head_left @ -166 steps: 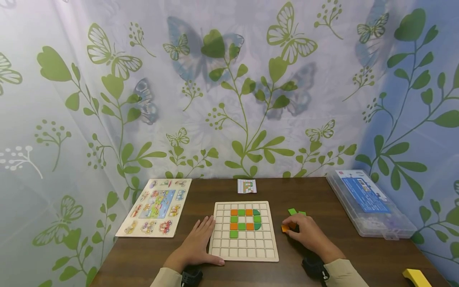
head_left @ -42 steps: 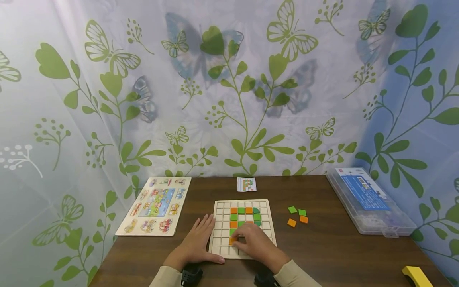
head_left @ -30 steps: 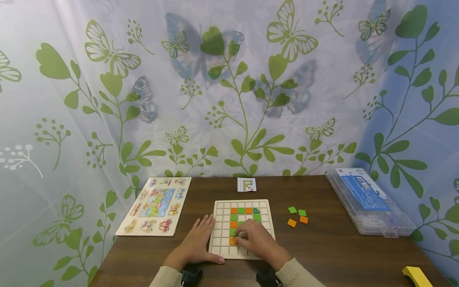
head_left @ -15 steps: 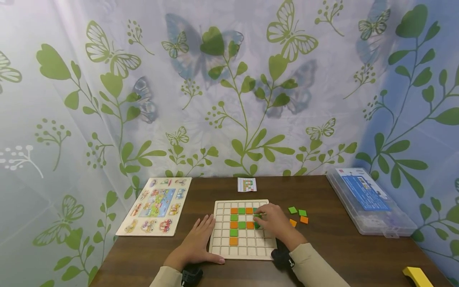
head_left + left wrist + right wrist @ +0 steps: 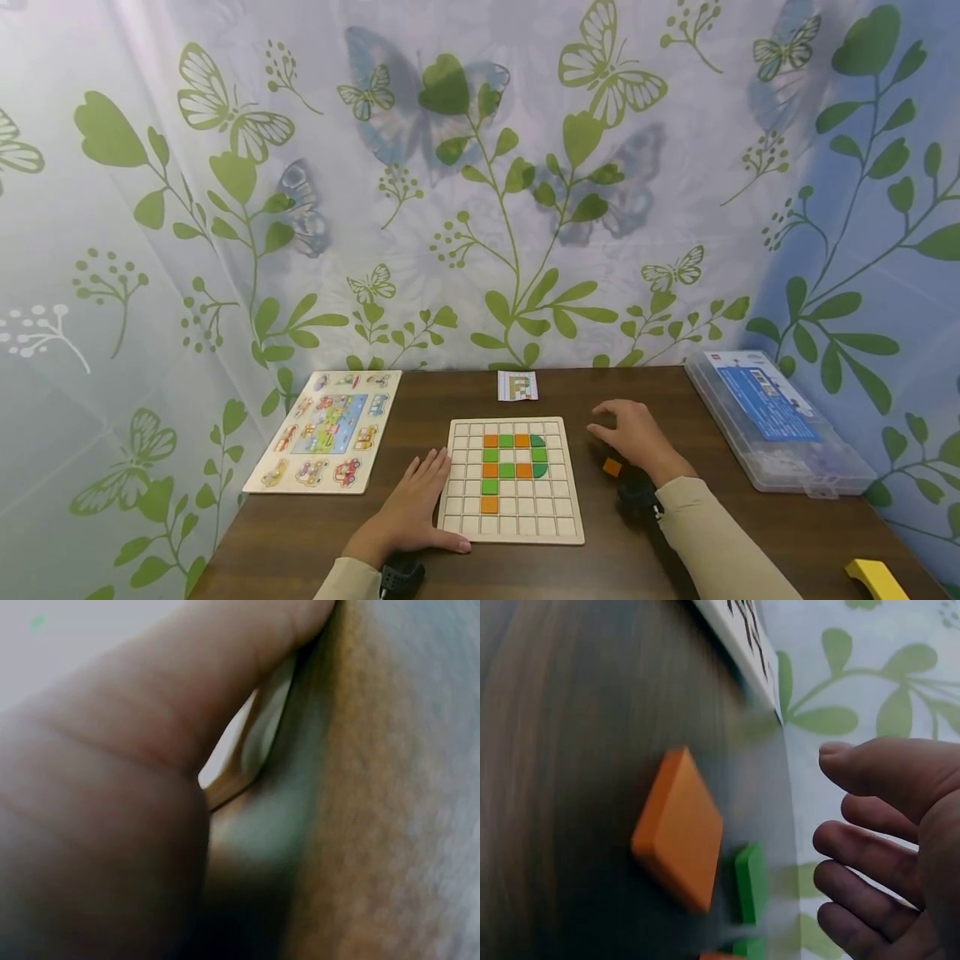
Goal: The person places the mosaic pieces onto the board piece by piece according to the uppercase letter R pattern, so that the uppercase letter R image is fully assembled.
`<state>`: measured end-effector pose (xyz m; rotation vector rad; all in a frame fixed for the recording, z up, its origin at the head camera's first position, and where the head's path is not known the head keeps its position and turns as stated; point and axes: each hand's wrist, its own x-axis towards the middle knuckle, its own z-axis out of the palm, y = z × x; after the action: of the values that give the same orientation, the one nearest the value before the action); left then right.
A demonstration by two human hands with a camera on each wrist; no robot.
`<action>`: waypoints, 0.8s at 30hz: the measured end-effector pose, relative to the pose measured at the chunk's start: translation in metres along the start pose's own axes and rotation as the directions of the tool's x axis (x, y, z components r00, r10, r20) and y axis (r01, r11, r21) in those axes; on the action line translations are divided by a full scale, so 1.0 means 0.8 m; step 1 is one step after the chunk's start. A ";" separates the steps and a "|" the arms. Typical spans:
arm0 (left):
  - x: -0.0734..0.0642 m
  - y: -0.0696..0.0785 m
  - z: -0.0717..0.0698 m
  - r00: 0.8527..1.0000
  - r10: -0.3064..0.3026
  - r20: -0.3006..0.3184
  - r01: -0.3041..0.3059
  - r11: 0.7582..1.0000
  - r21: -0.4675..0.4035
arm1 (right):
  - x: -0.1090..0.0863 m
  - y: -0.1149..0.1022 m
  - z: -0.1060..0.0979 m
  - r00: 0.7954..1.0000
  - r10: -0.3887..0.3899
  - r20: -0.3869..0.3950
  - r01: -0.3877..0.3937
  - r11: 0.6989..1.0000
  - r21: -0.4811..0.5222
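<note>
A pale wooden grid board lies in the middle of the table with green and orange tiles set in its cells. The lowest one is an orange square tile. My left hand rests flat, fingers spread, along the board's left edge, its thumb at the near left corner. To the right of the board, my right hand hovers over the loose tiles, fingers loosely bent and holding nothing. Below it in the right wrist view lie a loose orange tile and a green tile; the head view hides most of them.
A small pattern card lies behind the board. On the left is a picture puzzle board; on the right, a clear plastic case. A yellow block sits at the near right. A printed curtain hangs behind.
My right hand placed an orange tile in the lower part of the board, touched the tiles at the upper right, then moved right over the loose tiles. My left hand has stayed put.
</note>
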<state>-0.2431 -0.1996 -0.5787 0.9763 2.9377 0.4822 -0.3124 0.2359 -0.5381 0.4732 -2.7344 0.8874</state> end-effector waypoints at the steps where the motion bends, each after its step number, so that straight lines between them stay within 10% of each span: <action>1: 0.000 0.000 0.000 1.000 0.002 -0.001 -0.002 1.000 0.001 | -0.001 0.004 -0.002 1.000 0.013 0.008 -0.013 1.000 0.003; 24: -0.003 0.004 -0.005 1.000 0.013 -0.008 -0.013 1.000 -0.023 | -0.007 0.020 -0.014 0.994 0.082 0.079 -0.082 0.997 -0.003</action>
<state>-0.2398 -0.1996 -0.5741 0.9939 2.9273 0.5197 -0.3122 0.2564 -0.5394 0.4074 -2.8441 0.9064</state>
